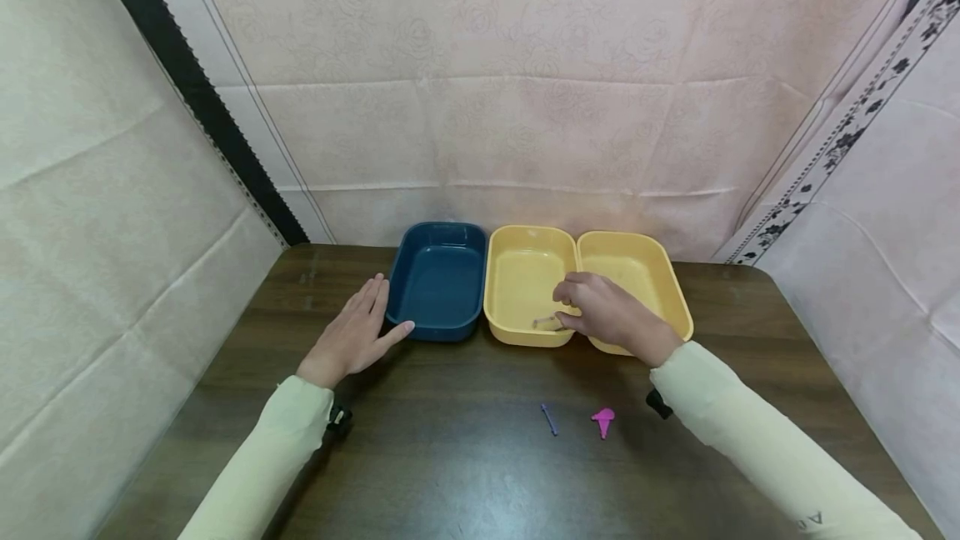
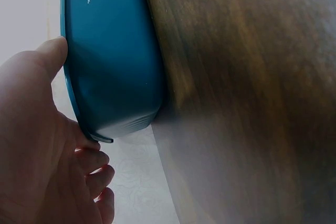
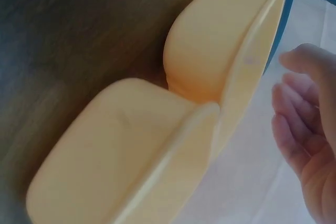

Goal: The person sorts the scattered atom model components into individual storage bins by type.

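Observation:
My left hand (image 1: 351, 336) lies along the left side of a blue plastic bin (image 1: 441, 332), fingers extended and thumb at the front corner. In the left wrist view the thumb (image 2: 55, 53) touches the bin's rim. My right hand (image 1: 607, 311) hovers over the front right of the middle yellow bin (image 1: 525, 265), its fingers loosely bent. The right wrist view shows a gap between thumb and fingers (image 3: 294, 124), with nothing held there. Below the fingertips, a small thin greyish piece (image 1: 543, 321) appears over the yellow bin, blurred.
A second yellow bin (image 1: 630, 261) stands against the middle one's right side. Nearer me on the brown wooden table (image 1: 435, 440) lie a small blue stick-like piece (image 1: 550, 420) and a small pink piece (image 1: 603, 422) with a wide top. Pale cloth (image 1: 487, 123) hangs behind the bins.

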`<state>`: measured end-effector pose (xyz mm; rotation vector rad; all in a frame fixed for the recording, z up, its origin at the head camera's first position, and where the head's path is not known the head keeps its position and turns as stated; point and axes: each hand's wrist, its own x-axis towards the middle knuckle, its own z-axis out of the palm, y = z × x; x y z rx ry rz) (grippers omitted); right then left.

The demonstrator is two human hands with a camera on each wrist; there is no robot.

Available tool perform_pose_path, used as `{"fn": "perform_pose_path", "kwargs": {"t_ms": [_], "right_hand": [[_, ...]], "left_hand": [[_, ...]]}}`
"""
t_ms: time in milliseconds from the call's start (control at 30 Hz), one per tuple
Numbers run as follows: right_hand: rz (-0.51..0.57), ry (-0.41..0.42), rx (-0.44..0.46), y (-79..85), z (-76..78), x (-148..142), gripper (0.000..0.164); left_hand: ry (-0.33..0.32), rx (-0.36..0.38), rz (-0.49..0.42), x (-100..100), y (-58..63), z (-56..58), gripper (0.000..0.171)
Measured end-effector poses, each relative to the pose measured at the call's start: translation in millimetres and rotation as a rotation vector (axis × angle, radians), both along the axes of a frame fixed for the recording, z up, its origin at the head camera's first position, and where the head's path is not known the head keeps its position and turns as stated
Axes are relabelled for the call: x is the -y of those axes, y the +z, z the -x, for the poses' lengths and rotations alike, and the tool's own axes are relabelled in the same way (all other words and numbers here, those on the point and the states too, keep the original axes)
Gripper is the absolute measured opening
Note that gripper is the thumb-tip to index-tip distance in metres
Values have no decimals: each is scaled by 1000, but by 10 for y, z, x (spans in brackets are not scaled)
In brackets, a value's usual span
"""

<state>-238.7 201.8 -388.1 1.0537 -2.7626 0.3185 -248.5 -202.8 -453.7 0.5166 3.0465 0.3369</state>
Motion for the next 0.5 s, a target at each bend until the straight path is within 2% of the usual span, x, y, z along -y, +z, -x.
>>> {"fn": "perform_pose_path", "kwargs": {"t_ms": [133,233,500], "right_hand": [[4,51,-14,-30,-128,5,6],[2,105,3,-73,-282,47,7],[-24,145,202,-330,-727,193,13]], "left_hand": [[-3,-2,-2,-4,10,8,99],[-2,2,2,-4,25,9,98],[0,14,-1,-7,20,0,98]]}}
